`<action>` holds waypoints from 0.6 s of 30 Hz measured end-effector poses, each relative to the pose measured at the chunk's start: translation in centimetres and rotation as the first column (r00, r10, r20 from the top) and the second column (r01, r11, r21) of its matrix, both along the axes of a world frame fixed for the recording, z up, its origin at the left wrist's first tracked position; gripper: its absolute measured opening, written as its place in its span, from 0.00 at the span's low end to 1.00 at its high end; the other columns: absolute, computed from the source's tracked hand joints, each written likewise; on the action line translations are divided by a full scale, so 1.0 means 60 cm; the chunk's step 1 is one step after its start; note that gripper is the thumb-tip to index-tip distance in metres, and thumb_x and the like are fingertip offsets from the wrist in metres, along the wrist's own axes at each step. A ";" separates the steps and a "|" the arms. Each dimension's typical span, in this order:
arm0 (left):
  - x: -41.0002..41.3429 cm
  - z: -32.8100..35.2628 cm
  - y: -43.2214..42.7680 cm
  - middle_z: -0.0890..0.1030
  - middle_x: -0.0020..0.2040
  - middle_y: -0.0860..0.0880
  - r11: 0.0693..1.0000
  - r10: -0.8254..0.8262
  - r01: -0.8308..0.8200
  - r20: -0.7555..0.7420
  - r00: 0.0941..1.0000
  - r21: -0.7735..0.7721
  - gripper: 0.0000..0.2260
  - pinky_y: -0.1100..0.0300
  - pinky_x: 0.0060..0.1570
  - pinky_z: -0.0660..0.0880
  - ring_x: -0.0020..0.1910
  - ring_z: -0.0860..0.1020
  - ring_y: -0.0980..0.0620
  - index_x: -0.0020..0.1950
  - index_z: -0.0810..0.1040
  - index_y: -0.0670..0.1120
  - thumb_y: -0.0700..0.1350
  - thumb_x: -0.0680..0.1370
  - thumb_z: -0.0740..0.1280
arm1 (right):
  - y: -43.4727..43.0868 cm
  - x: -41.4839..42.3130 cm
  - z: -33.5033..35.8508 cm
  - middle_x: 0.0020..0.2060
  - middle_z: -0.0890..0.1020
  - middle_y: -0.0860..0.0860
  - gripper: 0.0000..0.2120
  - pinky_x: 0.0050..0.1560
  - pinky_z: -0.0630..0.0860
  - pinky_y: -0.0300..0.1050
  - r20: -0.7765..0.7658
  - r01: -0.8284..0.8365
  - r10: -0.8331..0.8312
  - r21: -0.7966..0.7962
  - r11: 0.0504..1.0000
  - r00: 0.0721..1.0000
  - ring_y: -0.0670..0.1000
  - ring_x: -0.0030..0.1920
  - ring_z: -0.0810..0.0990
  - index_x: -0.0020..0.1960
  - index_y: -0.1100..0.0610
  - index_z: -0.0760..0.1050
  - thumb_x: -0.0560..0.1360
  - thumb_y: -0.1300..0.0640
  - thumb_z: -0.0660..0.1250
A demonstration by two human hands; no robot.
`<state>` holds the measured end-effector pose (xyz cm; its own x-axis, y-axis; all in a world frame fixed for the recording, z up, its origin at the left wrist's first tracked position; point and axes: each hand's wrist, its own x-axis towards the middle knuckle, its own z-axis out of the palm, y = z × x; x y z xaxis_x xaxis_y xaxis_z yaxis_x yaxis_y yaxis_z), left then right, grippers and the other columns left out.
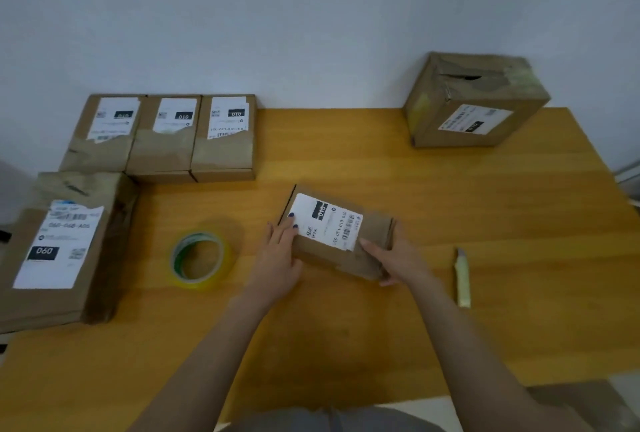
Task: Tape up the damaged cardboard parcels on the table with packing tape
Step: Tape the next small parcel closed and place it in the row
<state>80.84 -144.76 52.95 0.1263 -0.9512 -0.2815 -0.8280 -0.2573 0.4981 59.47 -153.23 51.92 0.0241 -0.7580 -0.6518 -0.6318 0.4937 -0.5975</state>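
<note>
A small flat cardboard parcel (370,229) with a white label lies at the middle of the wooden table (381,154). My left hand (282,255) grips its left end, fingertips lying on the label. My right hand (391,256) grips its right end, thumb on top by the label's corner. A roll of yellowish packing tape (199,260) with a green core lies flat to the left of my left hand. A pale utility knife (463,277) lies to the right of my right hand.
Three small labelled parcels (162,140) stand in a row at the back left against the wall. A larger parcel (59,248) sits at the left edge. A big torn box (476,102) stands at the back right corner.
</note>
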 end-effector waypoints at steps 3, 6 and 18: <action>0.003 0.001 0.020 0.46 0.79 0.47 0.999 -0.017 0.015 0.054 0.998 0.045 0.28 0.49 0.74 0.48 0.77 0.41 0.40 0.77 0.55 0.45 0.42 0.79 0.61 | 0.055 -0.010 0.000 0.65 0.72 0.56 0.46 0.28 0.81 0.51 0.109 0.091 -0.094 0.035 0.995 0.990 0.60 0.49 0.82 0.76 0.48 0.54 0.66 0.48 0.78; -0.010 0.002 0.050 0.37 0.78 0.43 0.995 0.073 -0.070 -0.032 0.997 0.070 0.32 0.51 0.74 0.51 0.77 0.40 0.41 0.78 0.47 0.44 0.42 0.79 0.61 | 0.107 -0.006 0.013 0.61 0.75 0.57 0.43 0.29 0.81 0.47 0.131 0.167 -0.169 0.020 0.986 0.977 0.56 0.36 0.83 0.74 0.54 0.57 0.68 0.53 0.78; -0.066 0.014 0.139 0.67 0.73 0.46 0.973 0.125 -0.046 -0.347 0.930 0.227 0.27 0.60 0.65 0.63 0.70 0.67 0.46 0.78 0.54 0.46 0.40 0.80 0.59 | 0.205 0.018 0.000 0.37 0.83 0.57 0.16 0.31 0.81 0.39 0.275 0.426 -0.404 -0.022 0.904 0.872 0.51 0.31 0.83 0.47 0.65 0.76 0.70 0.53 0.75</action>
<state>76.88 -136.42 53.77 0.0584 -0.8548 -0.5157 -0.5756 -0.4509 0.6822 60.56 -140.92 51.94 -0.1457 -0.7844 -0.6030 -0.1973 0.6202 -0.7592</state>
